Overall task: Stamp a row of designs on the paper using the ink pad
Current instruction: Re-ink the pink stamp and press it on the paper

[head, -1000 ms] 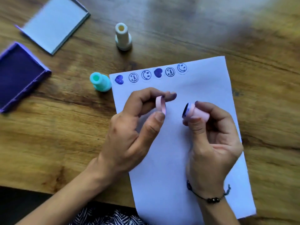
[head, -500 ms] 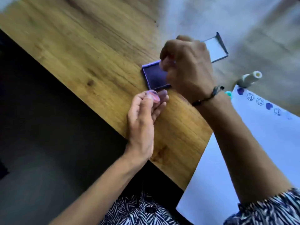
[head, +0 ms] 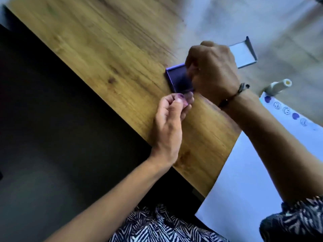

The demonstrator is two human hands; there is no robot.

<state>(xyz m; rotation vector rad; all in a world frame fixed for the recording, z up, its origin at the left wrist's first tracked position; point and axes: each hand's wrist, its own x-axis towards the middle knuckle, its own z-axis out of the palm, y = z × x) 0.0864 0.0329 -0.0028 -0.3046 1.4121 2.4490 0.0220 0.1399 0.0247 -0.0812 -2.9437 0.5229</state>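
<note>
the ink pad point(head: 178, 78) lies open on the wooden table point(head: 108, 49), near its front edge, with its lid point(head: 243, 55) just behind. our right hand point(head: 213, 70) is bunched over the pad, fingers curled together; the stamp we take it to be holding is hidden, so we cannot tell what it clamps. our left hand point(head: 169, 123) sits just in front of the pad, thumb and fingers pinched on a small pink cap point(head: 183, 102).

the paper point(head: 253, 172) lies to the right, overhanging the table's front edge, a row of prints point(head: 286, 110) along its top. a cream stamp point(head: 277, 86) stands just beyond that row.

the risks we see: our right forearm crosses above the paper and could drag or smear it, and a hard press could nudge the pad. open table lies to the left and beyond.
</note>
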